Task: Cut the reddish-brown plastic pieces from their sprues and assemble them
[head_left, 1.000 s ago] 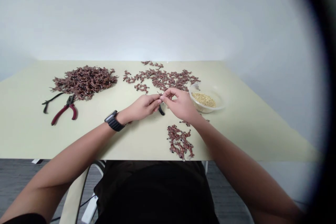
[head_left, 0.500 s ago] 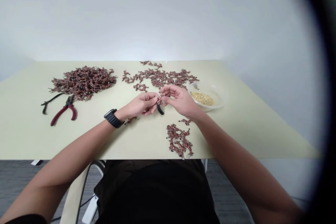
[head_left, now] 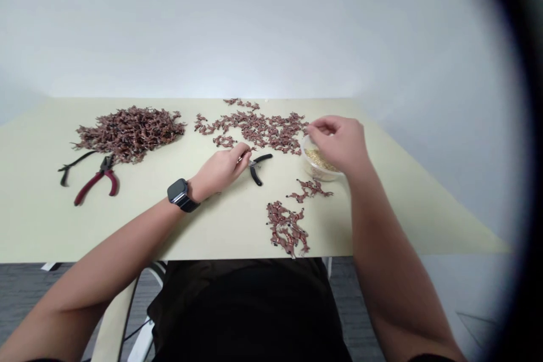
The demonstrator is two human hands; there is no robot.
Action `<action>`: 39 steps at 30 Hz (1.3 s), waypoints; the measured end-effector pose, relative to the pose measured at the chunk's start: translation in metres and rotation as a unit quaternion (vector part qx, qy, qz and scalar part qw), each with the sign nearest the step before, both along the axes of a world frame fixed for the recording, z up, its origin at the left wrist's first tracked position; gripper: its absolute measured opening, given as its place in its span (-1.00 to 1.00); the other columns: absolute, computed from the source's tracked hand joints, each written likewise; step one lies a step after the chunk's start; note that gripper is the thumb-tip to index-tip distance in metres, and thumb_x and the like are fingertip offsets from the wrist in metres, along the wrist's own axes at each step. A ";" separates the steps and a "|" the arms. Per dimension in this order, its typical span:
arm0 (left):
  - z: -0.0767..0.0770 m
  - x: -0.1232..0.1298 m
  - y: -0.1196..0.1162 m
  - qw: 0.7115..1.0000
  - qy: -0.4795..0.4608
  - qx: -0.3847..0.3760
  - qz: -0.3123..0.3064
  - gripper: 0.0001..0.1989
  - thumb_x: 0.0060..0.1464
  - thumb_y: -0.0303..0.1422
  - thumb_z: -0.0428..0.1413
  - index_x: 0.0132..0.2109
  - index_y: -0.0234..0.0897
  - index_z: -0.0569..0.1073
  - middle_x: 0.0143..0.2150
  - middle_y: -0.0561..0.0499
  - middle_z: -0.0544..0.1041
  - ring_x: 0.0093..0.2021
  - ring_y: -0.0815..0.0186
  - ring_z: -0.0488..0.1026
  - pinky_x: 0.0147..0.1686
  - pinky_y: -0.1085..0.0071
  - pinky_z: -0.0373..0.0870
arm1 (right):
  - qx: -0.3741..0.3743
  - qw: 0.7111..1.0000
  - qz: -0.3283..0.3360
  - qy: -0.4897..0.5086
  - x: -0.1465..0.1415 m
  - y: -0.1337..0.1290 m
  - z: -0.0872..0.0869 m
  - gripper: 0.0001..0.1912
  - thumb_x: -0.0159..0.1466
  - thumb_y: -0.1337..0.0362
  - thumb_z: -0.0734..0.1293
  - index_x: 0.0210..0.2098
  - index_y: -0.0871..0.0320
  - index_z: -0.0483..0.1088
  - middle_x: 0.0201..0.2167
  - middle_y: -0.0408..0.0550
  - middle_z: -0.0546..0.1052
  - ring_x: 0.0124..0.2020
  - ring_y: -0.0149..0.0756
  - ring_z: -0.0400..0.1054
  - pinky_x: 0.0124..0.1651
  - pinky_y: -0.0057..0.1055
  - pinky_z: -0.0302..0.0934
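Observation:
My left hand (head_left: 223,168), with a watch (head_left: 181,193) on the wrist, is closed beside the black-handled pliers (head_left: 255,172); a small brown bit shows at its fingertips, too small to make out. Above the clear bowl (head_left: 304,159) of gold-coloured bits (head_left: 317,158) is my right hand (head_left: 339,138), its fingers pinched together near the rim. What it holds, if anything, is too small to see. Brown animal-like figures (head_left: 271,131) lie spread behind the hands.
A big heap of the same brown figures (head_left: 131,130) sits at the back left. Red-handled pliers (head_left: 97,180) and a black tool (head_left: 70,167) lie before it. Smaller groups of figures rest at the front (head_left: 287,229) and below the bowl (head_left: 311,189).
My right hand has moved away from my left, rightward to over the bowl. The black-handled pliers and figures below the bowl now show more fully. My left hand has shifted slightly left.

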State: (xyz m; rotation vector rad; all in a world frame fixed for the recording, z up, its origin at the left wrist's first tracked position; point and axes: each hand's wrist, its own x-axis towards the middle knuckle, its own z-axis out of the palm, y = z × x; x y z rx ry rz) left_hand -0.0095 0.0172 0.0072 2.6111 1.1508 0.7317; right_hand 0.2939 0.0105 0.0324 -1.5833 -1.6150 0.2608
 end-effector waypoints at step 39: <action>-0.003 0.025 -0.017 0.817 -0.360 -0.434 -0.117 -0.64 0.45 -0.04 0.09 -0.02 -0.28 0.30 0.00 -0.23 0.65 -0.41 0.34 0.67 -0.47 0.46 0.57 | -0.036 0.974 0.207 0.090 -0.064 -0.032 0.010 -0.79 0.41 0.11 0.38 -0.22 0.11 0.57 -0.26 -0.02 0.65 -0.25 -0.21 0.49 -0.18 -0.27 0.34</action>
